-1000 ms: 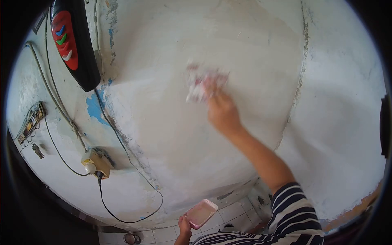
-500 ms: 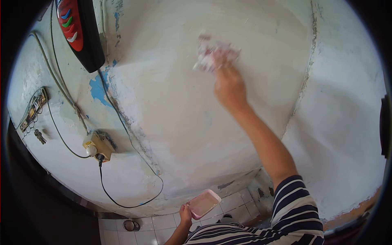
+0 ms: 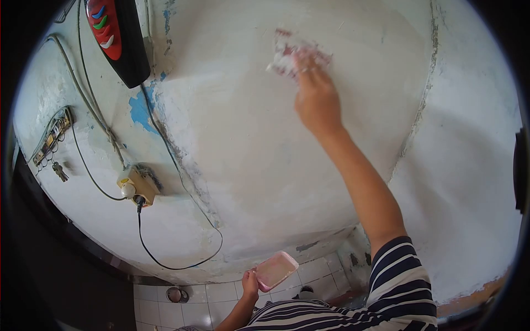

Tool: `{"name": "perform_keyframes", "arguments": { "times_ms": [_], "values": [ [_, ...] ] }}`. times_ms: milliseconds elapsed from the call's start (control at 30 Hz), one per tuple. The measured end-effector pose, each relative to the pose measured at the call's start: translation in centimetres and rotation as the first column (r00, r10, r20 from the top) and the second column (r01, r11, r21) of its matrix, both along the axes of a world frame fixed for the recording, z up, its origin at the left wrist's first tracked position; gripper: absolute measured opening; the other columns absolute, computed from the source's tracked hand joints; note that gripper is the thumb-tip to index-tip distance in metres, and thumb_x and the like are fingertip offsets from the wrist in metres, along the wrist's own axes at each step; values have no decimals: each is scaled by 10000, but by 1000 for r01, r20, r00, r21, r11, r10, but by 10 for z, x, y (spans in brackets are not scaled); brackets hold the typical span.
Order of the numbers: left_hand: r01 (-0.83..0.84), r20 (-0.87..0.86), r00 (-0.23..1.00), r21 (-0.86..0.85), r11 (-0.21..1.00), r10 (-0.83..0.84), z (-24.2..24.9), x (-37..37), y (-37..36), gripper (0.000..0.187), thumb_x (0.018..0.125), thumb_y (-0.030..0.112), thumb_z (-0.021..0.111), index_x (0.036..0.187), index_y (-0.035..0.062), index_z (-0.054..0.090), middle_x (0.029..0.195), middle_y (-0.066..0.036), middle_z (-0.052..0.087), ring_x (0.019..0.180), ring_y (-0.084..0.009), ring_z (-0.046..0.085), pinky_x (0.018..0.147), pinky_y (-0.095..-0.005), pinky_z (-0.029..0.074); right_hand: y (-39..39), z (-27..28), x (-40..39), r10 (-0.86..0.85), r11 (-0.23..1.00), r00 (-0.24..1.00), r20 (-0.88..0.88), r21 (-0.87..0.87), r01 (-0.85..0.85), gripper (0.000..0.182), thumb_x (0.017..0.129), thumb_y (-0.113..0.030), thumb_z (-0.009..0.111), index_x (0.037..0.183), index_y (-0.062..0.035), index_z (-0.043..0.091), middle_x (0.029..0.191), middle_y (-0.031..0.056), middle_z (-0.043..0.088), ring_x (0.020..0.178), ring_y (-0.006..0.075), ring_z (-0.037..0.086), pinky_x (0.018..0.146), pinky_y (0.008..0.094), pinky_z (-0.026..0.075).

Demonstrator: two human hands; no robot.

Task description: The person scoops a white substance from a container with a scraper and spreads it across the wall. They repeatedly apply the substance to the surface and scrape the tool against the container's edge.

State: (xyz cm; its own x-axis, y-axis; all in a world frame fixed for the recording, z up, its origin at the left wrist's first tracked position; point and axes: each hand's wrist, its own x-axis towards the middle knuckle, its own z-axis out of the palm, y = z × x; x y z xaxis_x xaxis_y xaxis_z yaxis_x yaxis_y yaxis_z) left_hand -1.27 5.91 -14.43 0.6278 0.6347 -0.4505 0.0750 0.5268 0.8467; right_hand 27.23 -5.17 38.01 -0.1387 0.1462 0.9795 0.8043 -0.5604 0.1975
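My right hand (image 3: 318,99) is raised against the upper wall (image 3: 237,127), its fingers pressed over a flat putty scraper (image 3: 284,49) smeared white and dark pink. Motion blurs the scraper's edges, and the fingers hide part of it. Low in the view, my left hand (image 3: 250,282) grips the near end of a shallow pink tray (image 3: 263,286). Pale material coats the inside of this tray, which is tilted in front of my body.
A black-and-red device (image 3: 118,44) hangs at upper left, its cable running down the wall. Below are a plugged-in socket box (image 3: 144,194), a key rack (image 3: 52,138) and keys (image 3: 59,171). A round container (image 3: 174,295) stands on the tiled floor (image 3: 196,314).
My right hand and the scraper have moved slightly up and to the right in the view. The wall fixtures have shifted a little with the camera. My left hand still holds the tray.
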Motion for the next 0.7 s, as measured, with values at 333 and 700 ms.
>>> {"name": "perform_keyframes", "arguments": {
  "times_ms": [333,700],
  "values": [
    [137,-19,991,125,983,-136,-19,3,-7,282,1000,291,524,1074,25,582,972,-104,647,860,-207,663,693,-346,560,-14,-67,-50,180,953,957,-226,-200,-227,498,848,86,543,1328,-37,593,1313,181,629,1211,336,615,1015,414,508],
    [18,13,1000,-6,1000,-18,1,-2,-27,227,977,269,613,927,50,581,872,-41,617,809,-124,550,742,-289,458,24,-62,-4,-39,962,999,25,-269,45,433,914,-80,530,1327,48,545,1350,239,583,1289,350,550,1056,452,462]
  ]
}}
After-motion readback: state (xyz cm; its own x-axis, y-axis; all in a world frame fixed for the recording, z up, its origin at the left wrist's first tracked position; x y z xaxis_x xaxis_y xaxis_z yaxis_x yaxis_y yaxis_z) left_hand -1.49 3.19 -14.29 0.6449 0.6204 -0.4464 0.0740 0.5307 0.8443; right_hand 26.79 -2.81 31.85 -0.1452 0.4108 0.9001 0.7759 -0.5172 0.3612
